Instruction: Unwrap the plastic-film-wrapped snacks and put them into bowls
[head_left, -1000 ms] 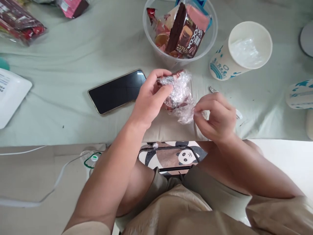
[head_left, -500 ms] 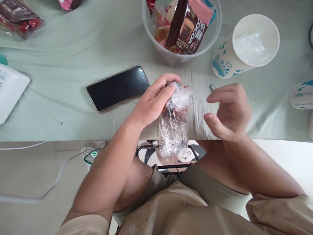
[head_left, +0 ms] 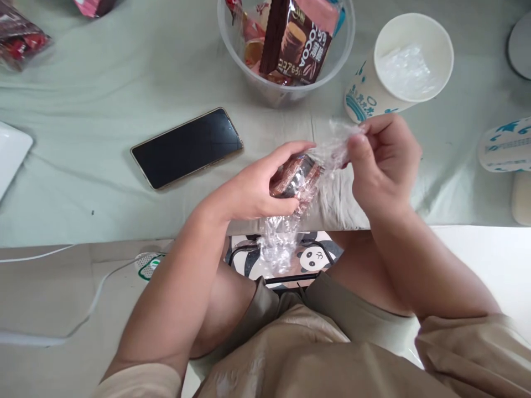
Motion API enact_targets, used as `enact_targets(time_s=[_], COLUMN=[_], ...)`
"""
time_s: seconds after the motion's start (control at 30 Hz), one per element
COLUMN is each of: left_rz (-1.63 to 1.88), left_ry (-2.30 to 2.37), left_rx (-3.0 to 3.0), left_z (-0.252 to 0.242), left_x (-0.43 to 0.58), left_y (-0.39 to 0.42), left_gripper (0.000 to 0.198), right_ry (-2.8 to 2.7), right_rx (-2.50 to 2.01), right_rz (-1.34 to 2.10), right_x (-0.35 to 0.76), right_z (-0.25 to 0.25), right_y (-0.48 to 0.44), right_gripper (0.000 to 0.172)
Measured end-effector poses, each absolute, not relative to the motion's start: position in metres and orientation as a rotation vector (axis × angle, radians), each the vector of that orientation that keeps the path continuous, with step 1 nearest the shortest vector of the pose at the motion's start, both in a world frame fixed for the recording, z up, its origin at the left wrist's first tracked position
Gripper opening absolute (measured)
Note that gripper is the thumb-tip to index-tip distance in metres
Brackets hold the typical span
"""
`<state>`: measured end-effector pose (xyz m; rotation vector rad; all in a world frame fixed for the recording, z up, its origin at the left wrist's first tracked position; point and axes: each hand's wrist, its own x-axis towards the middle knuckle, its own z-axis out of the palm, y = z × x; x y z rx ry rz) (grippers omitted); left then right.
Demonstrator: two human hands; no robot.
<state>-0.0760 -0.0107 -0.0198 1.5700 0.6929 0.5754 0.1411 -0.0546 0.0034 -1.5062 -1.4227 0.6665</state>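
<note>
My left hand is wrapped round a dark, reddish-brown bundle partly covered in clear plastic; what exactly the bundle is, I cannot make out. Thumb and fingers of my right hand pinch the clear plastic wrap, which stretches between the two hands. Another crumpled length of the wrap hangs below my left hand, past the table edge. Left of my hands lies a black-screened phone.
Behind my hands stands a clear plastic tub of wrapped snacks. A paper cup with crumpled clear plastic inside is to its right. Another cup lies at the right edge. Bagged snacks sit far left.
My right hand has closed on the plastic wrap and pulled it up and to the right. My left hand has turned, and more of the dark bundle shows.
</note>
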Motion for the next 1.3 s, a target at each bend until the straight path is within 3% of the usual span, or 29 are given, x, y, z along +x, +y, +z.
enact_targets(time_s=[0.2,0.3,0.47,0.7,0.87,1.0,1.13,1.2,1.3], left_rz=[0.609,0.730,0.840,0.936,0.917,1.016,1.078,1.099,1.214], left_ry=[0.704,0.813,0.950,1.019,1.116,1.009,0.699,0.648,0.722], left_rx=[1.457,1.354,1.498,1.644,1.732,1.488,1.069,0.949,0.672], left_z=[-0.016,-0.024,-0.037,-0.027,-0.021,-0.009,0.026,0.042,0.058], left_x=[-0.077,-0.073,-0.064,-0.060,-0.063,-0.072,-0.076,-0.074,-0.069], left_y=[-0.008,-0.007,-0.009,-0.020,-0.019,-0.009,-0.004,-0.005,-0.007], left_gripper=[0.070,0.067,0.046,0.050,0.027,0.033,0.027,0.027,0.061], right_ry=[-1.146,-1.158,-1.325,-1.296,-1.231,-0.820,-0.414,-0.377,-0.360], right_rx=[-1.645,-1.605,-1.488,-1.526,-1.569,-1.500,-1.233,-1.136,-1.026], right_rz=[0.696,0.760,1.173,1.088,1.091,1.385,1.799,1.888,1.916], right_x=[0.154,0.151,0.127,0.117,0.115,0.113,0.113,0.112,0.107], right_z=[0.001,-0.008,-0.019,-0.020,-0.019,-0.010,-0.003,-0.005,-0.012], right_y=[-0.036,-0.039,-0.055,-0.054,-0.053,-0.051,-0.047,-0.047,-0.048], right_gripper=[0.017,0.029,0.055,0.053,0.050,0.042,0.031,0.042,0.067])
